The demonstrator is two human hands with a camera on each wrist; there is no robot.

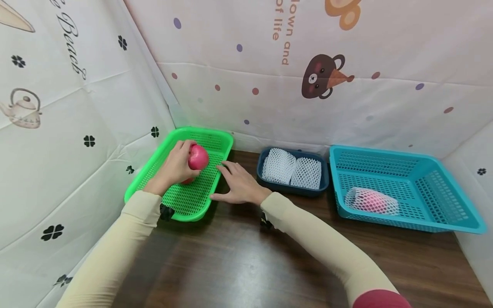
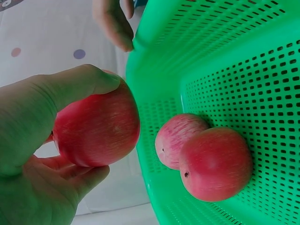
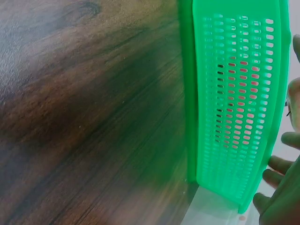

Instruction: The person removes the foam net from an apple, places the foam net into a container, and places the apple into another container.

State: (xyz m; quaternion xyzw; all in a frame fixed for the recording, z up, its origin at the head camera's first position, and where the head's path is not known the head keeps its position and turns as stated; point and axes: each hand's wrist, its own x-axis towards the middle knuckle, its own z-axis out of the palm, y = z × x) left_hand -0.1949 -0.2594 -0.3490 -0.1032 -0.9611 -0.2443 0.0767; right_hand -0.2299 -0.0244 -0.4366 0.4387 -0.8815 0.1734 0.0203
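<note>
My left hand [image 1: 178, 164] grips a red apple [image 1: 198, 157] above the green basket [image 1: 224, 141]. In the left wrist view, the thumb and fingers of that hand wrap round the held apple [image 2: 101, 129]. Two more apples lie side by side inside the basket there: a streaky pink one [image 2: 176, 136] and a redder one [image 2: 216, 164]. My right hand [image 1: 240, 184] has its fingers loosely spread at the basket's right rim, holding nothing. The right wrist view shows its fingertips [image 3: 276, 164] right by the rim, with red showing through the holes of the side wall.
A dark blue tray [image 1: 296, 189] with two white foam-net pieces [image 1: 279, 166] stands right of the green basket. Farther right is a blue basket [image 1: 408, 188] holding a pink fruit in a foam net [image 1: 372, 201]. Printed cloth walls [image 1: 246, 102] rise behind the wooden table [image 1: 231, 256].
</note>
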